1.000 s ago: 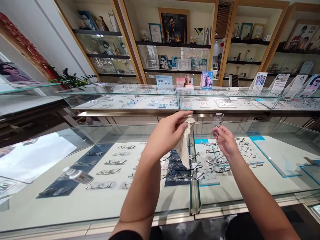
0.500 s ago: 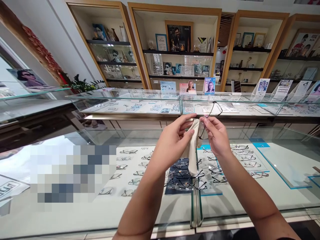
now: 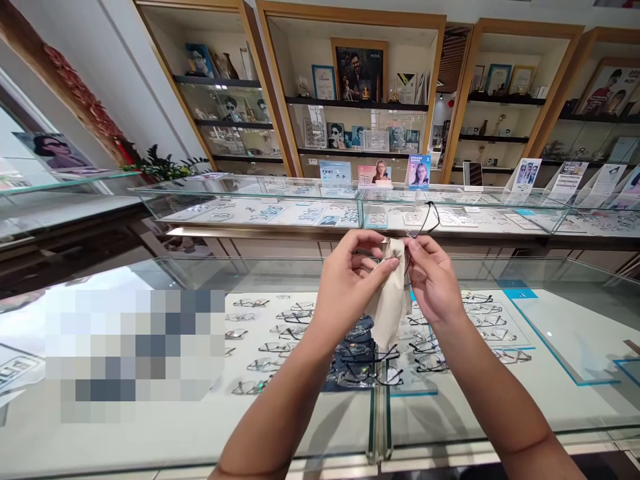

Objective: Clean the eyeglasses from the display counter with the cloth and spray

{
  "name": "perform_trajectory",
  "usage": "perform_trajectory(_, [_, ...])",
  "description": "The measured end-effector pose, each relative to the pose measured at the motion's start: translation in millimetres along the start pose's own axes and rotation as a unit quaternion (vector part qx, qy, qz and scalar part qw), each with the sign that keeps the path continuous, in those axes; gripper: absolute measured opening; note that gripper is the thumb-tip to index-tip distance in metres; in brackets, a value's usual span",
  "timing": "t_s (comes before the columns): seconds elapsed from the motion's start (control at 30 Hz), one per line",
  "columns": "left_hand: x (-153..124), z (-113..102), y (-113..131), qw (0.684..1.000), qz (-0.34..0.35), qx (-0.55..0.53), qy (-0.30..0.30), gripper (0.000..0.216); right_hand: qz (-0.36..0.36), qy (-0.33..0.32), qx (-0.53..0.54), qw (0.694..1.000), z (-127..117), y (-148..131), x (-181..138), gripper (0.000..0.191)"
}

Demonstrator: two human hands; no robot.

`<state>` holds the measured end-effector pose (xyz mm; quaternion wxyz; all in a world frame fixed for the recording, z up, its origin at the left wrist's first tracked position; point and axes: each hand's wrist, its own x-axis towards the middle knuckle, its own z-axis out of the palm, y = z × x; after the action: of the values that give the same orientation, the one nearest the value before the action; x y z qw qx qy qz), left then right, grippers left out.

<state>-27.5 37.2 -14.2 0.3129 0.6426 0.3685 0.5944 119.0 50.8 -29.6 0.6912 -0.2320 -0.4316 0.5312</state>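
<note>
My left hand [image 3: 353,277] pinches a cream cleaning cloth [image 3: 389,313], which hangs down from the thumb and fingers. Just to its right, my right hand [image 3: 434,277] is closed on a pair of dark, thin-framed eyeglasses [image 3: 427,220]. One part of the frame sticks up above the right fingers. The cloth covers much of the rest of the glasses, and the lens against it is hidden. Both hands are close together, raised over the glass display case.
Below the hands, a glass display case [image 3: 200,440] holds several rows of eyeglasses [image 3: 265,363]. A second glass counter [image 3: 280,230] stands beyond, with small upright advert cards [image 3: 419,172] on top. Wooden shelves [image 3: 290,87] line the back wall. A plant [image 3: 167,167] is at left.
The cloth has moved over the glasses and now hides more of the frame. My left fingers have shifted toward the right hand. The view has tilted slightly.
</note>
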Motion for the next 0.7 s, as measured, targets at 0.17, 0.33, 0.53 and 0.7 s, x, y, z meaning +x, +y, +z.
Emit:
perform_trajectory(0.17, [8, -5, -7, 0.991, -0.046, -0.008, -0.126, 0.039, -0.026, -0.013, -0.017, 0.999, 5, -3, -1, 0.030])
perform_trajectory(0.33, [13, -5, -13, 0.972, -0.063, -0.075, -0.212, 0.048, -0.030, -0.015, -0.025, 0.999, 5, -1, 0, 0.034])
perform_trajectory(0.53, [12, 9, -20, 0.937, -0.152, -0.239, -0.207, 0.055, -0.018, -0.029, 0.034, 0.999, 2, 6, 7, 0.032])
perform_trajectory(0.7, [5, 27, -24, 0.938, -0.123, -0.280, -0.165, 0.061, -0.033, -0.024, 0.075, 0.996, 1, 8, 10, 0.030])
